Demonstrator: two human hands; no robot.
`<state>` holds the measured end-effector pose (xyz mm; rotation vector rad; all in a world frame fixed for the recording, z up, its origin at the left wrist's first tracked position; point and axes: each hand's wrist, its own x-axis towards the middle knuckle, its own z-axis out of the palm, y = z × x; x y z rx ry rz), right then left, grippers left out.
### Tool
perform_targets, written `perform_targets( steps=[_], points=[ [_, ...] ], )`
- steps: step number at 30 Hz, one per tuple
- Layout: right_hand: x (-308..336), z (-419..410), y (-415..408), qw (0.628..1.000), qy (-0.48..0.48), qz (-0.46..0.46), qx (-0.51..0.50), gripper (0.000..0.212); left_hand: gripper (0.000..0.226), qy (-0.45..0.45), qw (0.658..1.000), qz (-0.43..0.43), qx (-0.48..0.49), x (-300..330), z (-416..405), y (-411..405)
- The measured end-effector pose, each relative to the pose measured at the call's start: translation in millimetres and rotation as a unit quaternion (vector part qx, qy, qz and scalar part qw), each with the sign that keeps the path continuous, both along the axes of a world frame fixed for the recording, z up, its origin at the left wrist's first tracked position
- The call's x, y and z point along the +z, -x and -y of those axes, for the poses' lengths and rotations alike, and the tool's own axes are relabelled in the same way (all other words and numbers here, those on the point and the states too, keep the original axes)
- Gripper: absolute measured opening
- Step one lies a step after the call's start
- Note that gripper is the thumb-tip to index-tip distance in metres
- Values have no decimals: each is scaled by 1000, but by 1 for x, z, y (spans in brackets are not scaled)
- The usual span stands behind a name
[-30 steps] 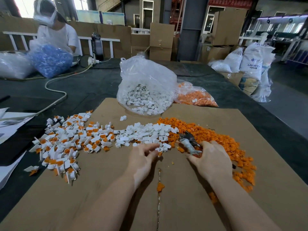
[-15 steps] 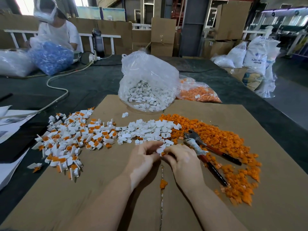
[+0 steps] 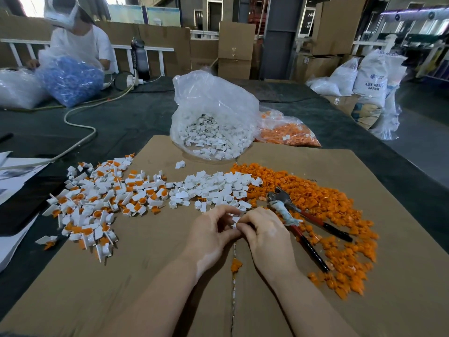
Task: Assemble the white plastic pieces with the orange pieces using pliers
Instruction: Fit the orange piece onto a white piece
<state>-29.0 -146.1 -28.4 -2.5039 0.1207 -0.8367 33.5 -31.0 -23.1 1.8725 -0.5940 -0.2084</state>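
My left hand (image 3: pixel 213 229) and my right hand (image 3: pixel 264 229) meet at the middle of the cardboard sheet (image 3: pixel 150 283), both pinching one small white plastic piece (image 3: pixel 235 219) between their fingertips. Whether an orange piece is in it stays hidden. The pliers (image 3: pixel 298 220) with red and black handles lie open on the cardboard just right of my right hand, among the loose orange pieces (image 3: pixel 323 205). A heap of loose white pieces (image 3: pixel 213 188) lies just beyond my hands. Assembled white-and-orange pieces (image 3: pixel 97 203) are piled at the left.
A clear bag of white pieces (image 3: pixel 213 122) and a bag of orange pieces (image 3: pixel 289 132) stand behind the cardboard. One orange piece (image 3: pixel 236 265) lies on the seam near my wrists. Papers (image 3: pixel 14 171) and a cable (image 3: pixel 80 142) lie at left. A person sits at far left with a bag of blue parts (image 3: pixel 70 81).
My right hand let go of the pliers, left them on the cardboard, and moved left to meet my left hand. Both hands now pinch a white piece and have drawn slightly toward me.
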Motion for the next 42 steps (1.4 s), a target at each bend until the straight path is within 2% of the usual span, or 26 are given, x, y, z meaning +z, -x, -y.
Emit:
perform_targets(
  steps=[5,9,15,21,25,27,30,33,36,39,42],
  points=[
    [1,1,0,999,10,24,-38,3,23,-33,998,49,30,0,-2,1],
    [-4,5,-1,988,26,12,-155,9,10,5,992,29,119,1,-9,-4],
    [-6,3,-5,963,94,-21,-250,26,17,-63,961,49,266,0,-32,-30],
    [-6,2,-7,956,125,-85,-250,37,19,-120,925,88,350,-6,-51,-53],
    [-6,1,-9,963,142,-96,-206,52,23,-183,901,119,375,-6,-51,-53],
    [-6,1,-11,963,154,-141,-168,58,25,-181,901,158,360,-7,-48,-49],
    [-7,7,-14,963,144,-188,-127,63,24,-148,932,207,260,-6,-42,-42],
    [-6,8,-13,961,143,-204,-119,63,19,-165,950,209,163,-6,-32,-34],
    [-7,9,-11,960,150,-198,-127,62,26,-193,952,195,138,-8,-24,-29],
    [-8,9,-12,963,137,-181,-143,50,30,-198,954,186,127,-7,-19,-28],
    [-6,4,-11,967,132,-145,-164,23,23,-203,957,176,109,-6,-18,-26]
  ],
)
